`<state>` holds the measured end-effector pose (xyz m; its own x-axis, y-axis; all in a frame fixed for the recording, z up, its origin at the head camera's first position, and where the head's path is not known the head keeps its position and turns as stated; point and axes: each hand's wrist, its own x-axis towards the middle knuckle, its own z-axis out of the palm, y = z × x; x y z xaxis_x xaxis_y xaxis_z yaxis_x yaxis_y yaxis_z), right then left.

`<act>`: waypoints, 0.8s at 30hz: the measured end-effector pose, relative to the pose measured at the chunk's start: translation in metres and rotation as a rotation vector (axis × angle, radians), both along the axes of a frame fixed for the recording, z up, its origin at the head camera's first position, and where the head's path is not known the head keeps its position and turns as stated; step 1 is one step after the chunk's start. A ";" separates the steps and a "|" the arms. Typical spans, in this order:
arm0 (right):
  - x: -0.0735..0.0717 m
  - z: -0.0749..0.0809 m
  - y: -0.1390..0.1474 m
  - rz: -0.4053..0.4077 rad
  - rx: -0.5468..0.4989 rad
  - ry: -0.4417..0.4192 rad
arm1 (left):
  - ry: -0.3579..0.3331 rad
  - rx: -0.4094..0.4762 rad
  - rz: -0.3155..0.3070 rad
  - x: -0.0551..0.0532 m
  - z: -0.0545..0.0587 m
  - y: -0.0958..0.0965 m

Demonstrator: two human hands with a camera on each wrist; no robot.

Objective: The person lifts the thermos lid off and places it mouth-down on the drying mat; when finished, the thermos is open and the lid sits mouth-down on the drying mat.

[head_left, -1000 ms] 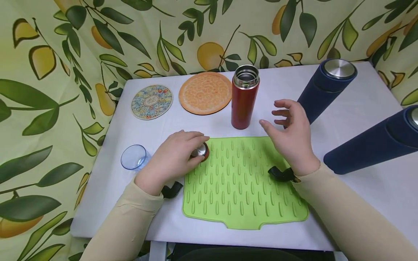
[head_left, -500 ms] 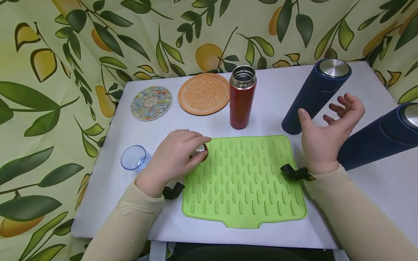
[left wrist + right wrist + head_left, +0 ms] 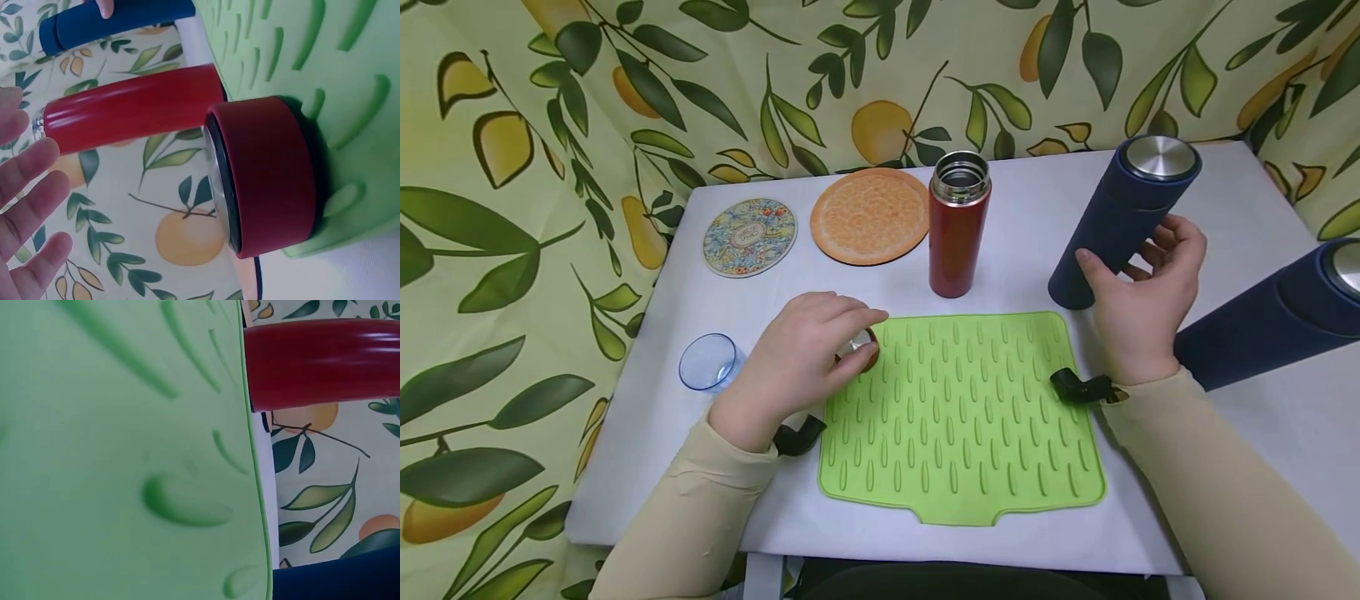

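My right hand (image 3: 1150, 308) is at the lower body of a navy thermos (image 3: 1112, 225) with a steel-topped lid, thumb on its near side and fingers curled round the right. In the left wrist view, a fingertip (image 3: 105, 6) shows against this navy thermos (image 3: 125, 25). My left hand (image 3: 801, 358) hovers by a red screw lid (image 3: 269, 175) at the green mat's upper left corner. Its fingers (image 3: 37, 212) are spread, apart from the lid in the left wrist view. Behind the mat stands a red thermos (image 3: 957, 233), its steel mouth uncovered.
The green ridged mat (image 3: 955, 417) lies at the table's (image 3: 647, 467) front middle. A second navy thermos (image 3: 1270, 317) stands at the right. A blue-tinted glass (image 3: 707, 362) is left of my left hand. Behind lie a patterned round trivet (image 3: 748, 237) and an orange round one (image 3: 868, 217).
My right hand has swung right, past the navy thermos's near side, then closed in round it from the right. The left hand has stayed almost still by the red lid.
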<state>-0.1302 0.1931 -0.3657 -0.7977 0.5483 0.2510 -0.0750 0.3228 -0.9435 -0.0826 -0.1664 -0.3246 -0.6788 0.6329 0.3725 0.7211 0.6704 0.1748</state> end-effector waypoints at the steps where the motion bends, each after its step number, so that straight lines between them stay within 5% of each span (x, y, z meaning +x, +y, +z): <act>1: 0.000 -0.002 0.001 0.004 0.004 0.016 | 0.001 0.004 -0.005 0.000 0.000 0.000; 13: 0.016 -0.006 -0.011 0.171 0.161 0.244 | 0.055 0.029 -0.078 0.000 0.011 0.010; 24: 0.044 0.006 -0.036 0.411 0.339 0.404 | 0.240 0.075 -0.183 0.012 0.083 0.026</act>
